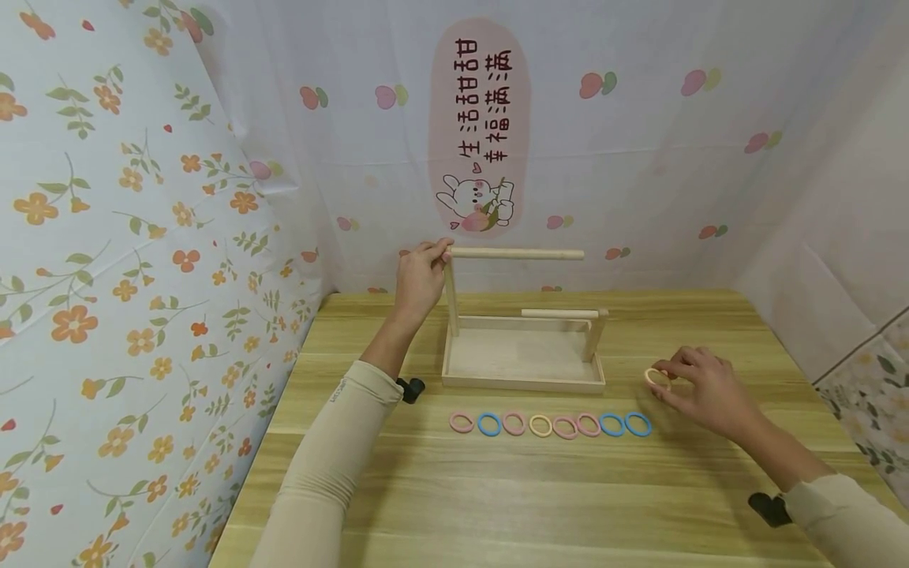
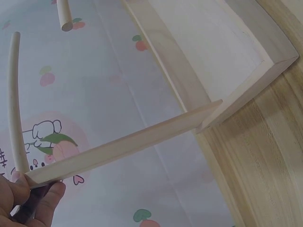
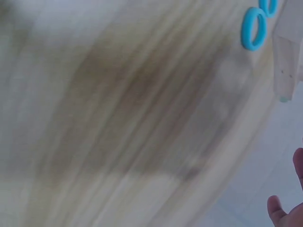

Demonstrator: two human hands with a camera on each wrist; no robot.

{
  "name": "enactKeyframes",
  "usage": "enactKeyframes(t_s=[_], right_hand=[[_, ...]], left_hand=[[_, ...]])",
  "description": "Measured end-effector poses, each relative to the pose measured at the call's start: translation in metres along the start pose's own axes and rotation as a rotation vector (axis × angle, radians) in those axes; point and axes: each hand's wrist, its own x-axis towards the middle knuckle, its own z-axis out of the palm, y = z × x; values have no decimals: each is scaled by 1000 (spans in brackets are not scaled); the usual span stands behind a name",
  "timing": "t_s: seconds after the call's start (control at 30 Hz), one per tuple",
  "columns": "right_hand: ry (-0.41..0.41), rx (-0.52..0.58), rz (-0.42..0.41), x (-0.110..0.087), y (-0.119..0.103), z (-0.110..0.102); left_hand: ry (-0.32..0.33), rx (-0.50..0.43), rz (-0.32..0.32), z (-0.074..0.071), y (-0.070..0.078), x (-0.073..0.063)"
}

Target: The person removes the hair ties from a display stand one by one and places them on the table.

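Note:
At the upper corner of a wooden rack, my left hand [image 1: 420, 276] pinches the top of the tall post [image 1: 452, 300], where a long horizontal dowel [image 1: 518, 254] juts out to the right. The left wrist view shows thumb and fingers around that joint. The rack's tray base [image 1: 525, 386] sits on the table, with a shorter dowel [image 1: 561, 314] on a low post at its right end. To the right of the rack, my right hand [image 1: 710, 390] pinches a pale yellow ring [image 1: 657, 379] between thumb and fingers. The right wrist view catches only some fingertips [image 3: 279, 210], without that ring.
In front of the rack lies a row of several rings: pink [image 1: 461, 423], blue [image 1: 489, 424] and one yellow [image 1: 540, 426], with two blue ones at the right end. Behind the wood-grain table [image 1: 497, 505] hangs a printed cloth [image 1: 639, 173]; a floral cloth [image 1: 142, 276] hangs at left.

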Motion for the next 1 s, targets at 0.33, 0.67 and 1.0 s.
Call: enactKeyframes(t_s=[0.33,0.67,1.0], right_hand=[[17,3,-46,-21,10,7],[-91,19,-28,-41,12,15],[-228,24,46,-49,4,17]], left_hand=[[-7,-1,-2,0,3,1],[-9,-5,-26,2,0,0],[-13,-15,-19,2,2,0]])
